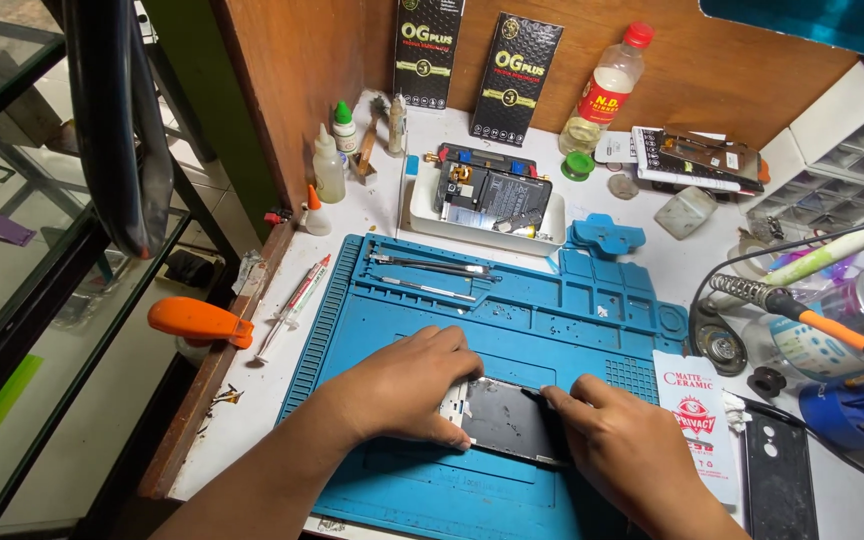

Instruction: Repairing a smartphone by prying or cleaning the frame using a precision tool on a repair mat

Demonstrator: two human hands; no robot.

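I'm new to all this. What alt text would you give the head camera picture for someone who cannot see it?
Two bare hands, the left hand and the right hand, press on a dark phone lying flat on a blue repair mat. Behind the mat sit a white tray of parts, tweezers and small bottles on a cluttered white workbench.

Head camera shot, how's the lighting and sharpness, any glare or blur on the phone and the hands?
Head view: even, soft light, only faint shadows under the left hand and right hand on the blue mat; the dark phone shows a dull sheen, no harsh glare; hands sharp, no motion blur; edges bow slightly, and the dark strap at upper left is close and soft.
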